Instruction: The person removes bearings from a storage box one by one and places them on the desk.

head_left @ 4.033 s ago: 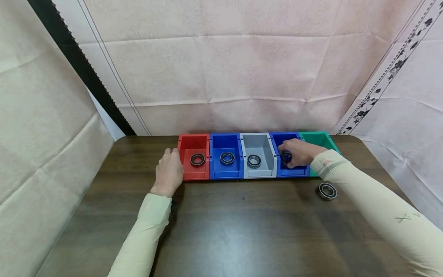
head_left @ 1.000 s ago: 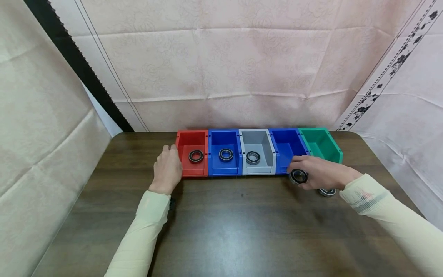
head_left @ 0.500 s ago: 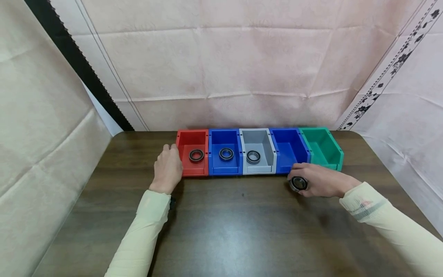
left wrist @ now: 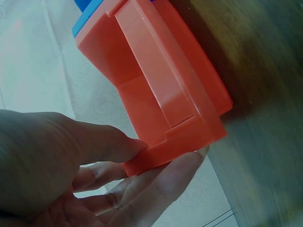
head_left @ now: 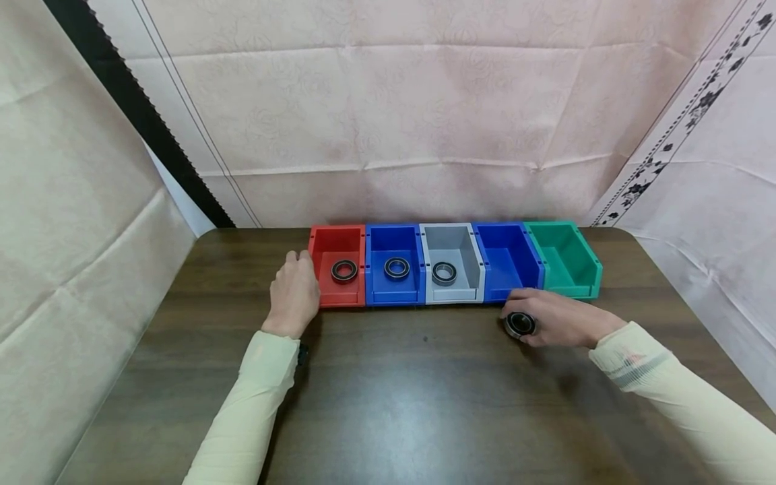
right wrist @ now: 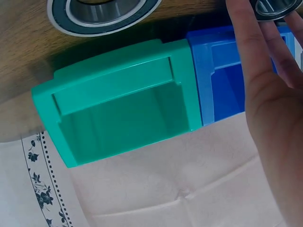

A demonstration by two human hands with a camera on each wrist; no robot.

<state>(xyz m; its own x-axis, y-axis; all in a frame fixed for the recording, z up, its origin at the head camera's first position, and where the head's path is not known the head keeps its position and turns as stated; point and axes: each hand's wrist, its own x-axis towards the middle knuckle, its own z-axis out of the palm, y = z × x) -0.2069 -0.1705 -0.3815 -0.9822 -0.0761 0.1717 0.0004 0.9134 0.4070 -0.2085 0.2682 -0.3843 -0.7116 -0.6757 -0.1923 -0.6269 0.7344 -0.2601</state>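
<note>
My left hand [head_left: 293, 296] grips the left side wall of the red bin [head_left: 321, 293]; in the left wrist view the thumb lies inside and the fingers outside. With my right hand [head_left: 564, 318] I hold a ball bearing [head_left: 512, 330] by its rim, low over the table in front of the right blue bin [head_left: 508, 259]. Another bearing [right wrist: 104, 29] lies on the table in the right wrist view; in the head view my right hand hides it. One bearing each lies in the red bin, the left blue bin [head_left: 395, 236] and the grey bin [head_left: 467, 294].
The bins stand side by side near the back of the brown wooden table [head_left: 388, 397]. At the right end is a green bin [head_left: 564, 259]. Pale cloth [head_left: 424, 114] hangs behind the table and at both sides.
My right hand has come out of the right blue bin with the bearing, lowering it in front. The table bearing, visible earlier, is now behind that hand. My left hand stays put.
</note>
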